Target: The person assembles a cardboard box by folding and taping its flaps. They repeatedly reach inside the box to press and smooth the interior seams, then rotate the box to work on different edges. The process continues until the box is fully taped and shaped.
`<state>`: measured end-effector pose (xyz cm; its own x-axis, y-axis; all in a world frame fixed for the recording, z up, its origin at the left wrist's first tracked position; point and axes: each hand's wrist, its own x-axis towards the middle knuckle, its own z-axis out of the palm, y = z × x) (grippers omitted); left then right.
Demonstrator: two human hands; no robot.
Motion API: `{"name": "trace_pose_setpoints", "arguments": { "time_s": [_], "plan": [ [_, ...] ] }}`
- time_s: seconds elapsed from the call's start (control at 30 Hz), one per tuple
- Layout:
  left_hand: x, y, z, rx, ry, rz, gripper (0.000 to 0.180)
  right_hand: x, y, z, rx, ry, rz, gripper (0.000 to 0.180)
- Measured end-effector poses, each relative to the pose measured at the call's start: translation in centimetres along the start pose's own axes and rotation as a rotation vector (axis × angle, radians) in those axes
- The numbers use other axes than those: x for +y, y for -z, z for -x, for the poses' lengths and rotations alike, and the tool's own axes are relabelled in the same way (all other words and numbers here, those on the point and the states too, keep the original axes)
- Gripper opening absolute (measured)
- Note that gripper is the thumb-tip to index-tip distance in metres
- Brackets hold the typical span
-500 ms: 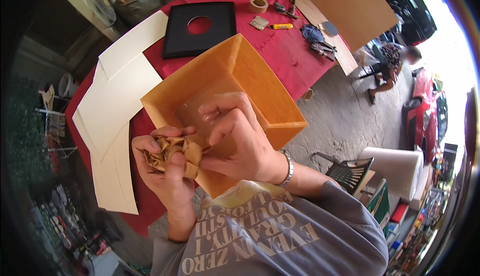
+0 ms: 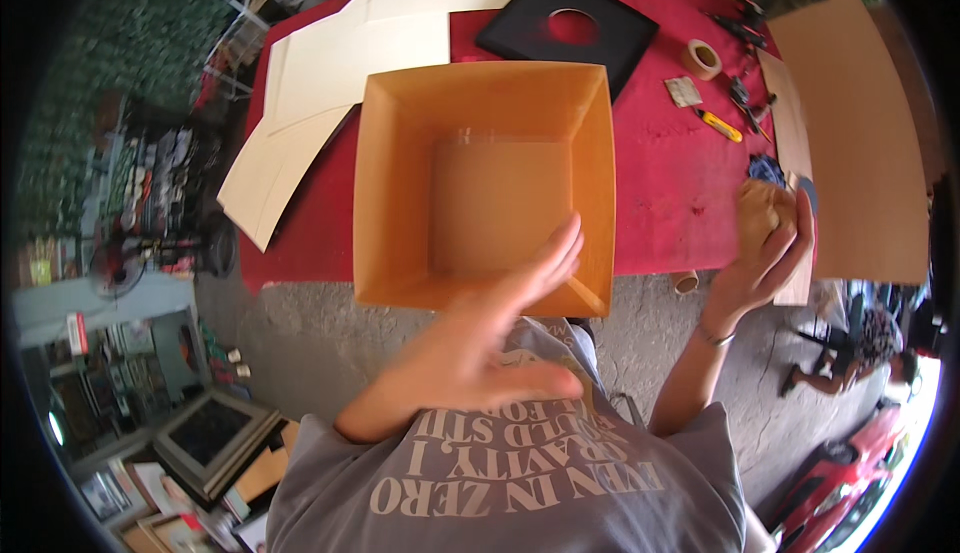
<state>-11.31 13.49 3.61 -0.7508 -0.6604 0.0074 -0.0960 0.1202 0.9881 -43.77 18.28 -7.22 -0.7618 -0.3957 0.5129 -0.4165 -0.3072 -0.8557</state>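
An open-topped, orange-brown square box [image 2: 375, 193] stands at the table's near edge, its inside facing up toward me. My left hand [image 2: 490, 328] is over the box's near right side, slightly blurred, fingers stretched out and thumb apart, holding nothing. Far to the right, my right hand [image 2: 765, 263] is closed around a wad of crumpled brown paper [image 2: 757, 218]. That wad is above the table's right side, close to a dark blue crumpled cloth [image 2: 766, 169]. Whether it touches the table I cannot tell.
On the red-covered table [image 2: 660, 193] lie cream boards [image 2: 350, 53], a black panel with a round hole [image 2: 520, 18], a tape roll [image 2: 702, 59], a yellow cutter [image 2: 720, 126] and dark tools [image 2: 742, 28]. A large brown board [image 2: 860, 153] is at the right. Beyond it, a person [image 2: 870, 348] crouches.
My view has turned toward the left. The wad, held in my left hand before, is now in my right hand, which has swung out to the right. My left hand has opened.
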Motion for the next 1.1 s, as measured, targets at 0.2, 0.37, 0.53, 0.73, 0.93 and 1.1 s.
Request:
{"name": "trace_pose_setpoints", "arguments": {
  "time_s": [0.2, 0.37, 0.53, 0.73, 0.93, 1.1],
  "plan": [
    [-1.9, 7.2, 3.3, 0.790, 0.076, -0.227, 0.055, 25.9, 7.4, -5.3, -0.490, -0.108, 1.078, 0.044],
    [-5.2, 12.2, 5.4, 0.879, 0.260, -0.193, 0.039, 34.1, 8.4, -3.4, -0.530, -0.155, 1.241, 0.049],
    [-10.5, 15.2, 5.6, 0.801, 0.326, -0.071, 0.044, 28.0, 5.8, -4.8, -0.360, -0.267, 0.919, 0.036],
    [-17.4, 18.9, 2.4, 0.761, 0.203, 0.290, 0.074, 9.2, -1.3, -0.2, -0.662, -0.596, 0.057, 0.038],
    [-20.7, 19.7, -1.2, 0.542, 0.007, 0.449, 0.081, -0.4, -6.9, 2.0, -0.957, -0.647, 0.233, 0.046],
    [-21.0, 19.5, -3.7, 0.437, -0.181, 0.507, 0.079, -1.2, -8.8, 3.1, -0.872, -0.616, 0.426, 0.032]
  ]
}}
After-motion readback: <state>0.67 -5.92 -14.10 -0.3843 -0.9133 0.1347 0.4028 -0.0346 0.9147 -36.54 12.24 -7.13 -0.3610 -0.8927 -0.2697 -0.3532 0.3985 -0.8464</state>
